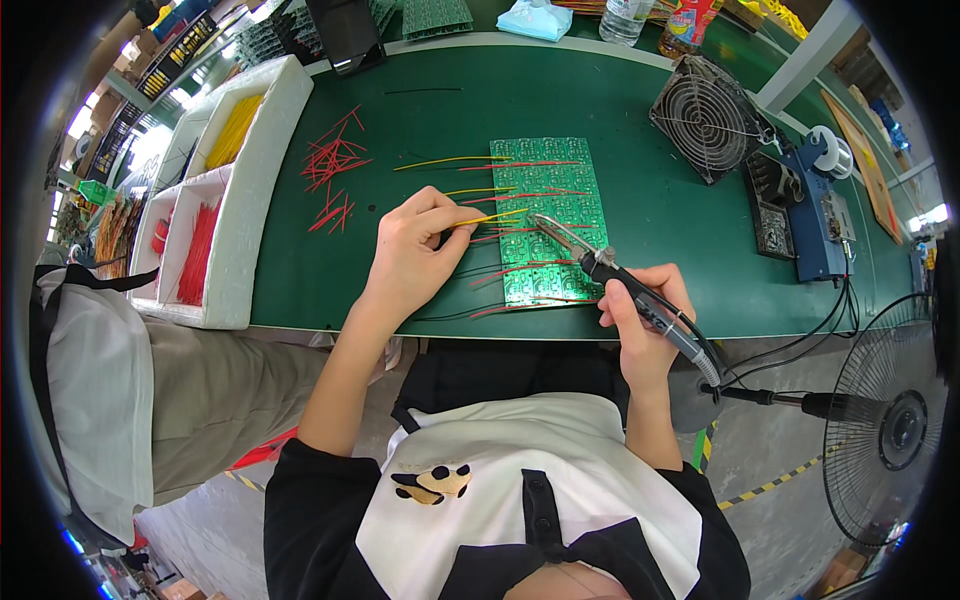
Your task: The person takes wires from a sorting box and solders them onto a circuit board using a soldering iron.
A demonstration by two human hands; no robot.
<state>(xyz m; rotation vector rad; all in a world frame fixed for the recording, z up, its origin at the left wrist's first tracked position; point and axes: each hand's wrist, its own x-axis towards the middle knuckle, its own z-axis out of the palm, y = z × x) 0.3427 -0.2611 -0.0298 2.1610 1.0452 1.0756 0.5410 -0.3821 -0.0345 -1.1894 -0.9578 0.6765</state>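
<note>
A green circuit board panel [570, 207] lies on the green worktable, with several red, yellow and black wires running off its left side. My left hand [418, 240] pinches a yellow wire [478, 220] between thumb and forefinger, its far end over the board. In my right hand [648, 305] is a soldering iron [640, 290] with a black and grey handle. Its metal tip reaches the board close to the end of the yellow wire; whether they touch is too small to tell.
Left stands a white foam box [270, 130] of yellow and red wires, beside loose red wires [332, 160]. A black-grilled fan [705, 120] and blue soldering station [822, 215] occupy the right. A phone [345, 35] lies behind. Another person stands left; a floor fan [895, 425] is lower right.
</note>
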